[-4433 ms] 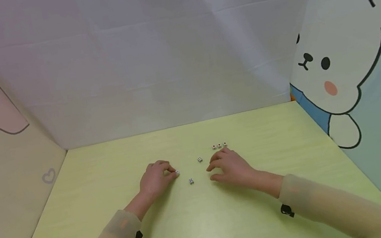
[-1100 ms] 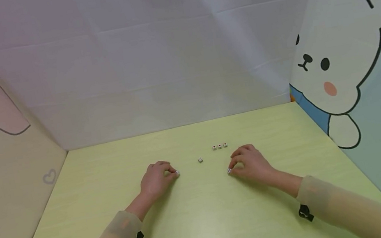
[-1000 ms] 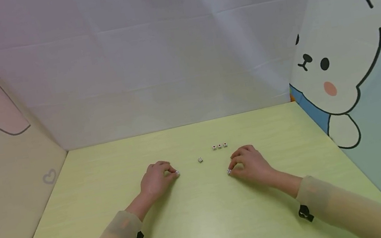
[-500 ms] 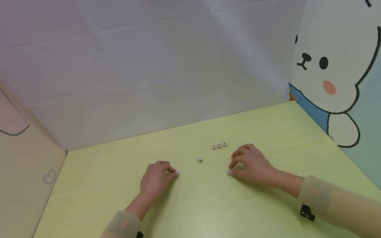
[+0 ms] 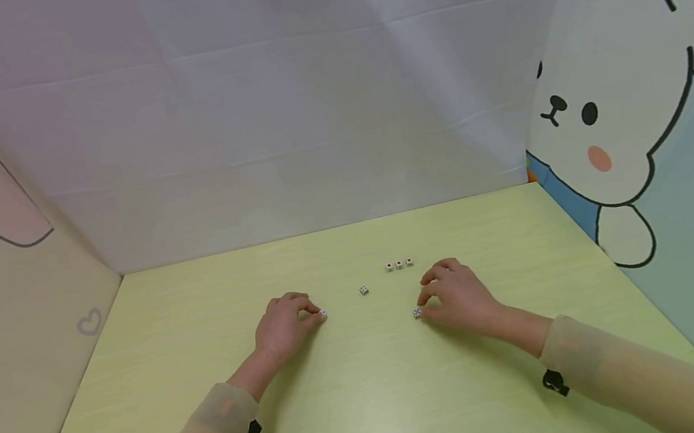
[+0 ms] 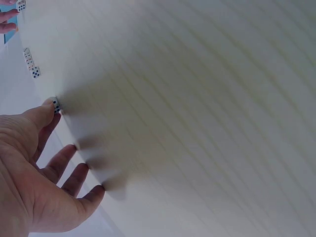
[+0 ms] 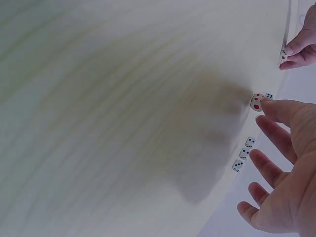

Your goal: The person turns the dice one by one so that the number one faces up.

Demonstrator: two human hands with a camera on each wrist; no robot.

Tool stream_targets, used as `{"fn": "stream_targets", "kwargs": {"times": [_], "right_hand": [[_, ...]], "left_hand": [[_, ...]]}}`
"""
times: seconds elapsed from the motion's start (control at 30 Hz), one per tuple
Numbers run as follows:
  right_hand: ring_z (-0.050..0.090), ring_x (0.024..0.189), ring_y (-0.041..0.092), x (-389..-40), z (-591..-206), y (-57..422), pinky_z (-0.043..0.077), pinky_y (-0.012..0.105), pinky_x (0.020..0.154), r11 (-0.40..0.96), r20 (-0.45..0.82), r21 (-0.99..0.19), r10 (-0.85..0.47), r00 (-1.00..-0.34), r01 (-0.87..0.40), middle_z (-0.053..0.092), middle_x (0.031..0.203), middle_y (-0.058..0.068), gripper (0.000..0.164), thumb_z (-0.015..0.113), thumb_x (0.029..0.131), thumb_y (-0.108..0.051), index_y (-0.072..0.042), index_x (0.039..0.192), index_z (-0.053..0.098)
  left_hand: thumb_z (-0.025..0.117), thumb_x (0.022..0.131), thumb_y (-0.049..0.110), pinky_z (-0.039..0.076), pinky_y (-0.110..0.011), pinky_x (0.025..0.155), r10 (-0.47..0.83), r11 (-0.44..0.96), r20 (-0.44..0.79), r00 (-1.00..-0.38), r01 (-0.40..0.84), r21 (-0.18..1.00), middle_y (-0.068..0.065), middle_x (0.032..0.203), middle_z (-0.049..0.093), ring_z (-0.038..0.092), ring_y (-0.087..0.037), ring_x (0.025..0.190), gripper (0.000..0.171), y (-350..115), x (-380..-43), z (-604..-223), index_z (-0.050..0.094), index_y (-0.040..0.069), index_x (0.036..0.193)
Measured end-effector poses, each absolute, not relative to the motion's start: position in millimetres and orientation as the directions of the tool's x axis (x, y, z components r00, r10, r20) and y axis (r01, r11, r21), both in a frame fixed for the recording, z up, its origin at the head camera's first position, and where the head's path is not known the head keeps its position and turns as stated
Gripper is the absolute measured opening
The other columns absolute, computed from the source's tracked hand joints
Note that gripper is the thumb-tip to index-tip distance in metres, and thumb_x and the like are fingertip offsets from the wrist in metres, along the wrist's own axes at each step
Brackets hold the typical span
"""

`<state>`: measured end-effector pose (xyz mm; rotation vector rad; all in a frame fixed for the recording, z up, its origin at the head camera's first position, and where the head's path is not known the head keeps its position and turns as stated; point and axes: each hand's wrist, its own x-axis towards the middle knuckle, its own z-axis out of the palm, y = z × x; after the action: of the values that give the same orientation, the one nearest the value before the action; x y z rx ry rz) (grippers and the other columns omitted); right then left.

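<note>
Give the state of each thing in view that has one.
Left white cube die: pinched by left hand.
Right white cube die: at right hand; whether gripped, unclear.
Single white cube die: untouched, apart on pale green table.
Three white cube dice: untouched, in a close row on the table.

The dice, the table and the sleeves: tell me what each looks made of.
Dice: probably hard plastic, seemingly smooth; white, with rounded corners and red or dark dots.
Table: likely wood or wood-look laminate, low sheen; grain-like streaks and a soft glare show.
Sleeves: perhaps thin matte cloth or film, somewhat sheer, since darker patches show through near their ends.
</note>
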<state>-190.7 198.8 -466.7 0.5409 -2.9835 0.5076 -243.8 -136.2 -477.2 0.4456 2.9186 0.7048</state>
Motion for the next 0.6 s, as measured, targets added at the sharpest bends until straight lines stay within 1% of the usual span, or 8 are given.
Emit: {"fn": "stream_targets", "kwargs": {"times": [0.23, 0.6], "right_hand": [[0.049, 0.124, 0.036, -192.6, -468.0, 197.5, 0.042, 0.057, 0.103, 0.889, 0.115, -0.297, -0.328, -0.938, -0.348, 0.067, 0.117, 0.006, 0.008, 0.085, 0.083, -0.027, -0.022, 0.085, 0.079], [0.048, 0.125, 0.036, -193.6, -469.0, 194.7, 0.04, 0.058, 0.104, 0.893, 0.099, -0.295, -0.326, -0.94, -0.341, 0.067, 0.118, 0.006, 0.007, 0.085, 0.084, -0.027, -0.023, 0.084, 0.079]], "left_hand": [[0.076, 0.094, 0.034, 0.051, -0.053, 0.094, 0.299, 0.846, -0.044, -0.953, 0.244, 0.473, -0.01, 0.14, 0.061, 0.051, -0.038, 0.128, 0.015, -135.6, -244.9, -477.5, 0.078, 0.02, 0.098], [0.075, 0.095, 0.035, 0.051, -0.053, 0.095, 0.303, 0.851, -0.044, -0.952, 0.25, 0.462, -0.01, 0.14, 0.061, 0.051, -0.039, 0.129, 0.015, -135.2, -244.9, -476.7, 0.078, 0.02, 0.098]]}}
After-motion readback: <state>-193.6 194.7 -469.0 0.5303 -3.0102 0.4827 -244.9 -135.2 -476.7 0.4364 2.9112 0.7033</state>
